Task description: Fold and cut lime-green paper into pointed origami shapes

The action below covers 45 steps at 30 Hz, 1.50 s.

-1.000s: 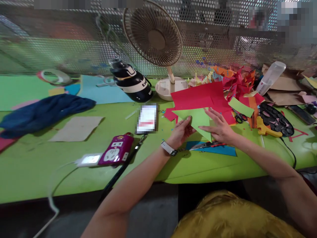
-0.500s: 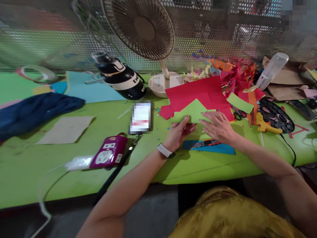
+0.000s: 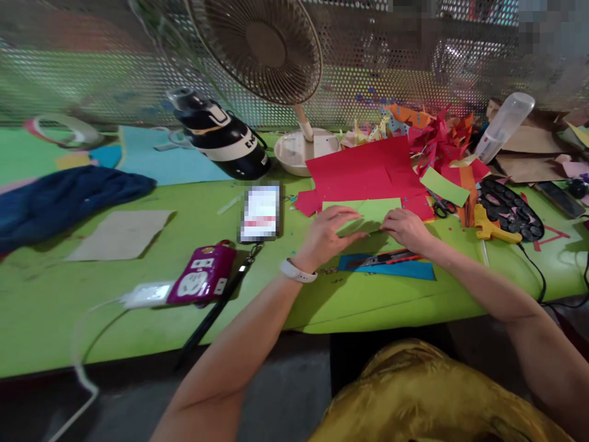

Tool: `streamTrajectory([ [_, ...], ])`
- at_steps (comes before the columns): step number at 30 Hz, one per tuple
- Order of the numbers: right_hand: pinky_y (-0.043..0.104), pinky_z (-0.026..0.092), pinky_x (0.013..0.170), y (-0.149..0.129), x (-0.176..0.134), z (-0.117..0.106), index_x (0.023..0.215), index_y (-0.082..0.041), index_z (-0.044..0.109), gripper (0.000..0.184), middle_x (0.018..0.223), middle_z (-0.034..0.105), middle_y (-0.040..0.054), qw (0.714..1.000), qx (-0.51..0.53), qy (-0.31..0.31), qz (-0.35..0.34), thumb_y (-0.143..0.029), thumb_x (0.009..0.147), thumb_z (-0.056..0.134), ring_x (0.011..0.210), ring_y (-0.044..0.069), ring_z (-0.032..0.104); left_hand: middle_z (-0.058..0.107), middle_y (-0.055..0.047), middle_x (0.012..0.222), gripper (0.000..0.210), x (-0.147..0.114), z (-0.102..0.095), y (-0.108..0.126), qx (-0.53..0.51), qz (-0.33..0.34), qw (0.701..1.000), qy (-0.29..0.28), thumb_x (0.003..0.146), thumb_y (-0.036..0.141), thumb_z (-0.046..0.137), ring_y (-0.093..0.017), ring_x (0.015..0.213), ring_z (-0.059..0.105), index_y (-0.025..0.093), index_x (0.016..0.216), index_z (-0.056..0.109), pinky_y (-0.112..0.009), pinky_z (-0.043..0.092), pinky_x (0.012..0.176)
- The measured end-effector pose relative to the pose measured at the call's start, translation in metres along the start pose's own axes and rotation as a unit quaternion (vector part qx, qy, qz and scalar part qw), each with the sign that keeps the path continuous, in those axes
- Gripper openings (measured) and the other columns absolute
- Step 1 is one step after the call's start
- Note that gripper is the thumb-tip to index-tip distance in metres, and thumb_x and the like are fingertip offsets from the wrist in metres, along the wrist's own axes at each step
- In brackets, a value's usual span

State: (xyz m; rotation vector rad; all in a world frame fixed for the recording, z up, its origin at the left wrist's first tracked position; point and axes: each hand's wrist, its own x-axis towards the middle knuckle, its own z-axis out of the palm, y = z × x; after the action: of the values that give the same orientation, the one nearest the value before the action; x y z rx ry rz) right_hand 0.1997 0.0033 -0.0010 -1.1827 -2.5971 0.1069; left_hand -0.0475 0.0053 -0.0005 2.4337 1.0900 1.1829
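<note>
A light green sheet of paper (image 3: 372, 207) lies between my hands, its upper edge straight across. My left hand (image 3: 329, 235) rests at its left side, fingers stretched over the sheet and thumb apart below them. On the right, my right hand (image 3: 405, 229) pinches the sheet with thumb and fingertips, its fingers curled. Part of the paper is hidden by both hands. Just below them a utility knife (image 3: 391, 258) with a black and red handle lies on a blue paper strip (image 3: 416, 271). Beyond the green sheet is a large red paper (image 3: 361, 169).
To the left are a phone (image 3: 260, 212), a purple power bank (image 3: 202, 274) and a black bottle (image 3: 230, 144). A fan (image 3: 265, 44) stands behind. Scissors (image 3: 444, 207), a yellow glue gun (image 3: 490, 227) and a black palette (image 3: 510, 212) lie to the right.
The green paper's raised peak has come down to a straight edge. My left hand has turned over onto the sheet with fingers extended, and my right fingers have curled into a pinch.
</note>
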Motion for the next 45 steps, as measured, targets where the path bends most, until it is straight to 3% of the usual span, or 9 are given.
streamTrajectory([
  [2, 0.031, 0.043, 0.080, 0.000, -0.001, -0.002, 0.094, -0.019, 0.075, 0.018, 0.095, 0.070, 0.0082, 1.000, 0.024, -0.003, 0.013, -0.020, 0.096, 0.058, 0.092, 0.021, 0.059, 0.069, -0.010, 0.103, 0.039, -0.003, 0.004, -0.002, 0.010, 0.016, 0.997, -0.071, 0.092, 0.054, 0.059, -0.024, 0.097, 0.066, 0.019, 0.106, 0.070, -0.042, 0.056, 0.086],
  [6, 0.029, 0.045, 0.082, -0.001, -0.002, -0.009, 0.093, -0.020, 0.075, 0.013, 0.096, 0.070, 0.0072, 0.997, 0.060, -0.014, 0.055, -0.020, 0.093, 0.062, 0.095, 0.020, 0.061, 0.068, -0.009, 0.093, 0.038, -0.007, 0.012, -0.002, -0.013, -0.013, 0.994, -0.104, 0.097, 0.050, 0.051, -0.022, 0.087, 0.066, 0.020, 0.094, 0.073, -0.039, 0.056, 0.077],
  [20, 0.030, 0.044, 0.082, -0.008, 0.004, -0.013, 0.092, -0.018, 0.073, 0.012, 0.097, 0.069, 0.0073, 0.988, 0.077, -0.040, 0.125, -0.020, 0.093, 0.061, 0.097, 0.021, 0.062, 0.068, -0.009, 0.098, 0.034, -0.005, 0.009, 0.004, -0.015, -0.052, 0.990, -0.131, 0.093, 0.052, 0.057, -0.023, 0.095, 0.064, 0.021, 0.095, 0.071, -0.037, 0.052, 0.083],
  [29, 0.030, 0.044, 0.079, -0.008, 0.002, -0.013, 0.089, -0.020, 0.072, 0.008, 0.095, 0.068, 0.0060, 0.987, 0.092, -0.028, 0.128, -0.024, 0.092, 0.065, 0.095, 0.020, 0.061, 0.065, -0.006, 0.083, 0.041, -0.005, 0.009, -0.006, -0.074, -0.140, 0.983, -0.087, 0.086, 0.061, 0.061, -0.020, 0.076, 0.062, 0.022, 0.078, 0.071, -0.034, 0.051, 0.069],
  [35, 0.032, 0.042, 0.081, -0.008, 0.007, -0.007, 0.087, -0.019, 0.071, 0.012, 0.088, 0.066, 0.0050, 0.990, 0.085, -0.021, 0.109, -0.030, 0.091, 0.067, 0.090, 0.020, 0.059, 0.065, -0.006, 0.082, 0.044, -0.003, 0.010, -0.004, -0.061, -0.157, 0.981, -0.091, 0.084, 0.063, 0.061, -0.021, 0.074, 0.062, 0.022, 0.077, 0.073, -0.035, 0.050, 0.067],
  [39, 0.032, 0.042, 0.080, -0.008, 0.010, -0.006, 0.088, -0.019, 0.071, 0.011, 0.088, 0.066, 0.0057, 0.987, 0.083, -0.033, 0.133, -0.028, 0.091, 0.067, 0.090, 0.020, 0.059, 0.065, -0.006, 0.081, 0.041, -0.002, 0.003, -0.008, -0.051, -0.176, 0.977, -0.107, 0.082, 0.061, 0.064, -0.020, 0.071, 0.061, 0.022, 0.075, 0.073, -0.034, 0.049, 0.065],
  [45, 0.033, 0.042, 0.079, -0.009, 0.011, -0.009, 0.086, -0.019, 0.071, 0.012, 0.089, 0.067, 0.0064, 0.986, 0.075, -0.036, 0.144, -0.028, 0.092, 0.066, 0.089, 0.021, 0.060, 0.066, -0.004, 0.073, 0.036, -0.002, -0.017, -0.033, -0.028, -0.174, 0.972, -0.154, 0.076, 0.058, 0.071, -0.018, 0.064, 0.060, 0.023, 0.068, 0.073, -0.030, 0.046, 0.058],
])
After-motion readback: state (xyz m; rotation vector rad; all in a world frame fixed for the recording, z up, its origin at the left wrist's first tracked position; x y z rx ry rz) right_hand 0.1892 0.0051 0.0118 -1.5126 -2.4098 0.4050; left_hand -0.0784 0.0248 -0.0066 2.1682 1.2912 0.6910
